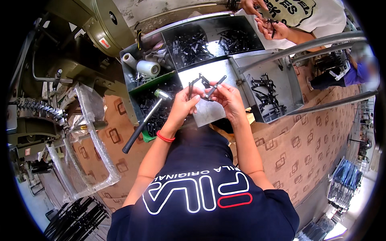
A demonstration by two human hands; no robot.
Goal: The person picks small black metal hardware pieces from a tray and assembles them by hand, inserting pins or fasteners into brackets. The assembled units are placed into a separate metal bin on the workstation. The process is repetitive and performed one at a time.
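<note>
Above a bare metal work surface (208, 114) I hold a black jointed metal linkage (220, 82) made of several flat bars. My left hand (185, 106) pinches its left side, thumb against fingers. The fingers of my right hand (229, 101) are closed on its right side, near a slanting bar. Parts of the linkage are hidden behind my fingers. Left of my left hand, a hammer (150, 115) with a metal shaft and black grip lies slantwise across a green-edged bin (138, 90) of small black parts.
A far bin (213, 24) contains loose black bars. Two white rolls (148, 68) stand in the left compartment. On the right, a metal tray (290, 82) bears several black linkages. Curved metal bars (309, 44) extend past it. Machinery (96, 20) stands left; a co-worker's hands (273, 28) hold a black part.
</note>
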